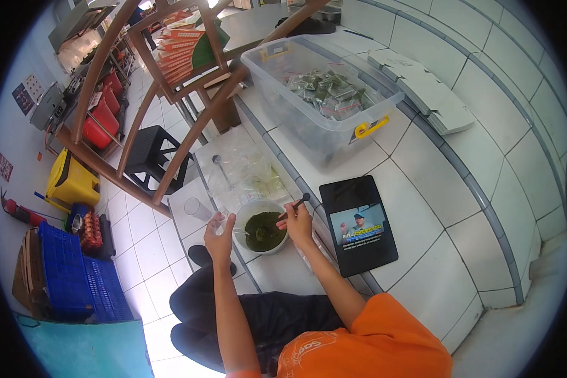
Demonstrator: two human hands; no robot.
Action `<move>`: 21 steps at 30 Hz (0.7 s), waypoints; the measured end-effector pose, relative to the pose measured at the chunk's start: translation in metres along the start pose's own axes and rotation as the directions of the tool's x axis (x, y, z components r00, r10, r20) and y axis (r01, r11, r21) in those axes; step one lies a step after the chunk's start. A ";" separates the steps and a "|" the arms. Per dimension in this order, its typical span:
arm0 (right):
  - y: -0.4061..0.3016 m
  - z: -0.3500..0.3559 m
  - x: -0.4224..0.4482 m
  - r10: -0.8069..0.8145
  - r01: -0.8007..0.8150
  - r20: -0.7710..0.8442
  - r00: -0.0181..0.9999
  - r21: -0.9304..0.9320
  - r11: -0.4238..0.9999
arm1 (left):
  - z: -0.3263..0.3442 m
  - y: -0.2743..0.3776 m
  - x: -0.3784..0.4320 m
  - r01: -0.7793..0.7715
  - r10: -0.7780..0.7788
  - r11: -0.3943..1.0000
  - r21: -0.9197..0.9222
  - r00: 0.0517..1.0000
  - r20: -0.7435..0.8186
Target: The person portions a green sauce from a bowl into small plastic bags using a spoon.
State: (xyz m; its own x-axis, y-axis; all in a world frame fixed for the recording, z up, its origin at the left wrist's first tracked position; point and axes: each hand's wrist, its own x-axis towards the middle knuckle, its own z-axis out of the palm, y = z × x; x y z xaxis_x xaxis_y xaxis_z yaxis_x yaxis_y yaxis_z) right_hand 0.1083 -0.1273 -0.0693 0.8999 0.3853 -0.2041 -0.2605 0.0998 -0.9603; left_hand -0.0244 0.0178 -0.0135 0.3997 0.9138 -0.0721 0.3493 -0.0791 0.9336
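A white bowl (pixel 270 251) in front of me holds a dark green, leafy-looking mass (pixel 260 234). At the bowl's left rim my left hand (pixel 219 241) pinches a small clear plastic bag (pixel 224 221), partly hidden by the fingers. My right hand (pixel 298 226) is over the right rim and grips a small dark spoon (pixel 305 197), whose rounded end points up and away from the bowl. Just beyond my left hand stands a clear cup (pixel 197 208). Clear plastic bags (pixel 248 165) lie behind the bowl, with another spoon (pixel 218 160) among them.
A tablet (pixel 359 257) playing a video lies on the tiled ledge at right. Behind it, a clear tub (pixel 307 141) holds many filled sachets (pixel 330 90). White folded boxes (pixel 420 94) lie farther right. A brown frame (pixel 189 137) and black stool (pixel 153 156) stand left.
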 end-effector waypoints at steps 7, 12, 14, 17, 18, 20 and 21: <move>-0.023 -0.004 -0.001 -0.216 0.222 -0.118 0.969 0.045 0.974 | 0.000 0.007 -0.009 -0.167 0.168 0.982 0.093 0.986 -0.003; -0.045 -0.017 0.000 -0.303 0.343 -0.228 0.925 0.163 0.925 | 0.013 -0.002 -0.011 -0.355 0.346 0.928 0.110 0.934 0.095; -0.057 -0.014 -0.009 -0.348 0.382 -0.198 0.917 0.175 0.908 | 0.013 -0.002 -0.014 -0.322 0.307 0.935 0.150 0.945 0.117; -0.070 -0.005 -0.020 -0.422 0.449 -0.170 0.891 0.181 0.875 | 0.019 -0.007 -0.016 -0.345 0.311 0.906 0.244 0.936 0.166; -0.070 -0.002 -0.022 -0.462 0.486 -0.169 0.871 0.155 0.860 | 0.021 -0.007 -0.019 -0.359 0.325 0.903 0.235 0.930 0.173; -0.066 -0.002 -0.023 -0.527 0.540 -0.132 0.840 0.110 0.834 | 0.031 0.006 -0.027 -0.323 0.268 0.908 0.266 0.937 0.225; -0.064 0.000 -0.025 -0.581 0.587 -0.088 0.809 0.071 0.807 | 0.031 0.010 -0.030 -0.287 0.227 0.923 0.255 0.944 0.241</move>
State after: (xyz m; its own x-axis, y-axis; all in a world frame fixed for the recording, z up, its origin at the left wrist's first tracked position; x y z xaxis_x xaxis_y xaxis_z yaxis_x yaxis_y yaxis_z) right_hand 0.1023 -0.1435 -0.0025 0.9104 0.1725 0.3760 0.2935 0.3713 -0.8809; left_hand -0.0064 -0.0226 -0.0132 0.6606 0.7484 0.0591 0.4238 -0.4367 0.7935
